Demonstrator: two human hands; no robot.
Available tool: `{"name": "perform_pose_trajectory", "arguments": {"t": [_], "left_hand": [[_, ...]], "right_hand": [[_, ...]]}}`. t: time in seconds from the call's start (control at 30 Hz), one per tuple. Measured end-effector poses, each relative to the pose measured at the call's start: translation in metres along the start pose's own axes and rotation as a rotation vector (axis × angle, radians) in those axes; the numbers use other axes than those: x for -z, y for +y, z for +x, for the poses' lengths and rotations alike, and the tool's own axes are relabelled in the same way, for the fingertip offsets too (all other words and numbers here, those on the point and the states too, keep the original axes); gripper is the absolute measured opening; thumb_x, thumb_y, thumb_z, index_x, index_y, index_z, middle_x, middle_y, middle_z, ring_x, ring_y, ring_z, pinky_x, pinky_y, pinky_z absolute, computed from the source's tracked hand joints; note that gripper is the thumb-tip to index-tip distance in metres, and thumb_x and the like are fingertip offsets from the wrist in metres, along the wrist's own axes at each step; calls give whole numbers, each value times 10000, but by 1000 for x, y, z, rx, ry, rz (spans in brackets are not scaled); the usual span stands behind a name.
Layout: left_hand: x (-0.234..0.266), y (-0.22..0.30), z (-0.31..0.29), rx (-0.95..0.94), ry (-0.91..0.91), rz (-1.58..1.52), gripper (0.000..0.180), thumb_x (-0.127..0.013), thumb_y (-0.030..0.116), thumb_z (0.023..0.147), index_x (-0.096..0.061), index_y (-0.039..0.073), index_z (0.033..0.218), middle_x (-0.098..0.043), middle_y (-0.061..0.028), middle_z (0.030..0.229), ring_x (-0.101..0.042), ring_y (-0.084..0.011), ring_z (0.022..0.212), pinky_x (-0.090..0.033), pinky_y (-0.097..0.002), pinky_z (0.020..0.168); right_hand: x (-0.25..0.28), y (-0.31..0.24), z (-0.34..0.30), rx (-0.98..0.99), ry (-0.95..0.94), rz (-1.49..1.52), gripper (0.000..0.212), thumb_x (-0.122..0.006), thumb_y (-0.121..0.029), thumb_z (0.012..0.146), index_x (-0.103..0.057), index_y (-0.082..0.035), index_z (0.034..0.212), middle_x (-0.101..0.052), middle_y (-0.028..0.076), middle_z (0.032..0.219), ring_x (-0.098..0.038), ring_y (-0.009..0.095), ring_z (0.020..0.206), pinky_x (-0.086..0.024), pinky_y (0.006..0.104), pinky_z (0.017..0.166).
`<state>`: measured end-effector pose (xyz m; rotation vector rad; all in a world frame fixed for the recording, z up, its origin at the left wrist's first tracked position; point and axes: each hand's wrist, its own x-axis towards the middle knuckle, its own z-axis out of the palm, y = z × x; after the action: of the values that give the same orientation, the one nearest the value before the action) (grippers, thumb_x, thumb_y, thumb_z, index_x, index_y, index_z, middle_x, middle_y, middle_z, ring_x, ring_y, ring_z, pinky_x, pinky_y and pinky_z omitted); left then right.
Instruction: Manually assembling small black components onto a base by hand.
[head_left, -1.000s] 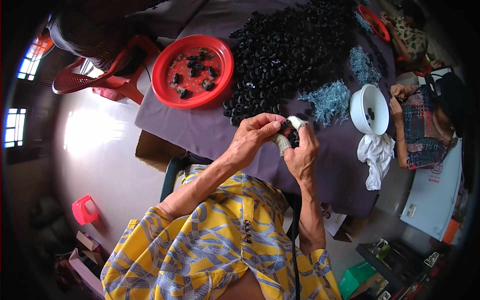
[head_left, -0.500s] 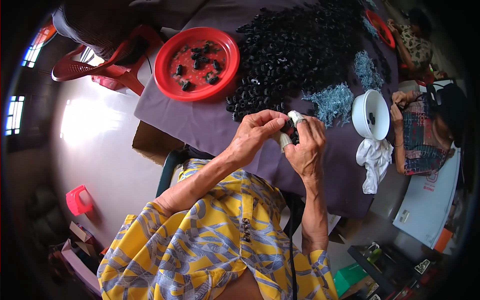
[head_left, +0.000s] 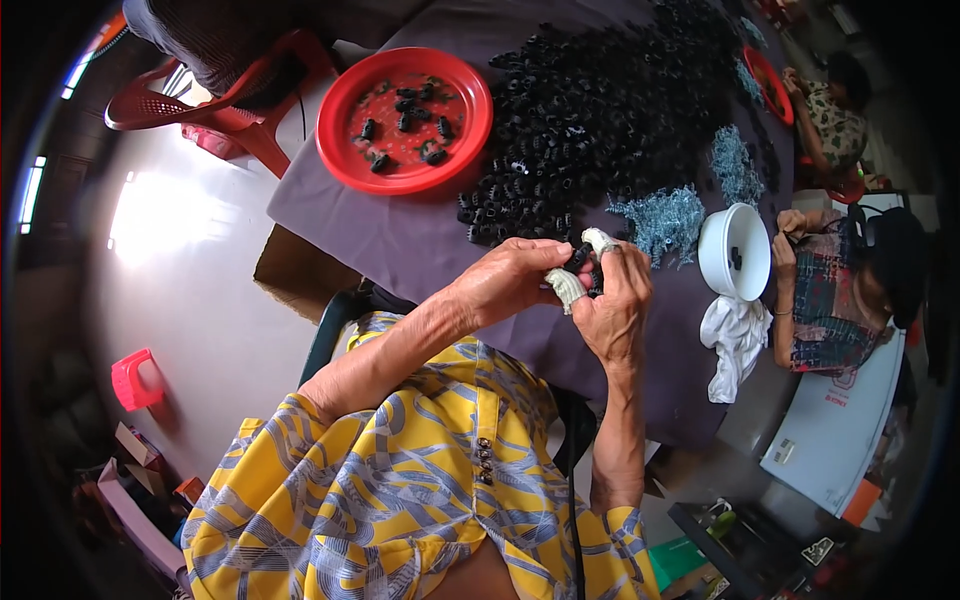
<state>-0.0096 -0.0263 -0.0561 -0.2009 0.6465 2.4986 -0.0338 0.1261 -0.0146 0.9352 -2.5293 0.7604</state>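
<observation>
Over the near edge of the cloth-covered table, my hands meet at their fingertips. With thumb and fingers closed, my left hand [head_left: 505,283] pinches a small black toothed hair clip [head_left: 578,259]. White wraps [head_left: 566,289] cover the thumb and a fingertip of my right hand [head_left: 618,300], which grips the clip from the other side; more black plastic shows in its curled fingers. Beyond my hands spreads a big heap of similar black clips [head_left: 590,130]. A red plate [head_left: 335,150] at the left holds several loose ones.
Bluish piles of tiny metal pieces [head_left: 665,222] lie right of the heap. Beside them stand a white bowl [head_left: 716,262] with black pieces and a crumpled white cloth [head_left: 735,345]. Two people work at the right. A red chair [head_left: 150,105] is at far left.
The view has shifted slightly. My left fingers have turned a little at the clip, and more of its black body shows between my hands now.
</observation>
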Motion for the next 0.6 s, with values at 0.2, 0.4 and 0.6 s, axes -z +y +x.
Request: {"name": "perform_pose_trajectory", "arguments": {"t": [0.2, 0.4, 0.6], "left_hand": [[-3, 0, 0, -38, 64, 115, 249, -559, 258, 923, -635, 26, 976, -644, -58, 917, -613, -136, 827, -501, -321, 790], [-8, 0, -3, -125, 156, 252, 199, -571, 202, 919, -626, 35, 1013, -635, -20, 892, -604, -112, 842, -487, -278, 801], [-6, -2, -3, -204, 124, 347, 252, -598, 227, 902, -621, 5, 1019, -620, -25, 859, -573, -94, 774, -474, -261, 725]], "right_hand": [[5, 1, 2, 38, -38, -69, 343, -704, -135, 657, -570, 1, 942, -577, 99, 875, -558, 274, 809, -425, 415, 807], [2, 4, 0, 42, -34, -72, 343, -704, -90, 634, -583, 14, 938, -590, 106, 898, -568, 271, 817, -433, 404, 804], [5, 1, -1, 33, -68, -83, 347, -688, -66, 632, -584, 20, 952, -595, 114, 912, -571, 275, 835, -435, 405, 806]]}}
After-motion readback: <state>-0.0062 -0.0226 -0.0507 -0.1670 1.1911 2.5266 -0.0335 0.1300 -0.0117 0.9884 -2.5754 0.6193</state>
